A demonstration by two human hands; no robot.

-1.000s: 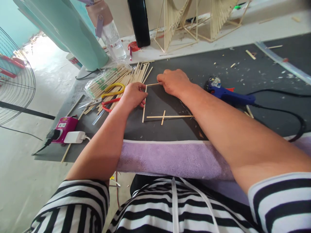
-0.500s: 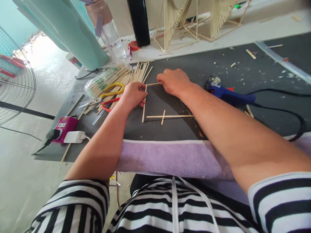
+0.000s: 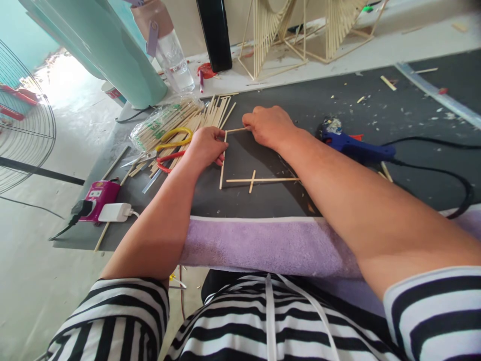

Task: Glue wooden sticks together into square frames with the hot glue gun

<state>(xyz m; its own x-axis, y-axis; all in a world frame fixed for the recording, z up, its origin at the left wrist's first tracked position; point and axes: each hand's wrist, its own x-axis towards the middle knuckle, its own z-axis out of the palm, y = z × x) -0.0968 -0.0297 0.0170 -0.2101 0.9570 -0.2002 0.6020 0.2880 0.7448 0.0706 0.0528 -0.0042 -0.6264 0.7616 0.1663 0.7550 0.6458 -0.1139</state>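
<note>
My left hand (image 3: 206, 146) is closed on an upright-running wooden stick (image 3: 223, 173) near its far end. A second wooden stick (image 3: 236, 130) meets that end at a corner and runs right, its other end pinched in my right hand (image 3: 268, 125). Whether the two are joined cannot be made out under my fingers. Nearer to me, a long wooden stick (image 3: 278, 180) lies crossed by a short stick (image 3: 252, 187); my right forearm hides its right end. Yellow-and-red scissors (image 3: 175, 138) rest beside my left wrist.
A pile of sticks (image 3: 214, 115) and a plastic pack of sticks (image 3: 165, 123) lie left. A blue glue gun (image 3: 343, 145) with its cable is right. Behind stand stick models (image 3: 270, 40), a black phone (image 3: 216, 40) and a water bottle (image 3: 173, 60). A pink power adapter (image 3: 100, 198) sits left.
</note>
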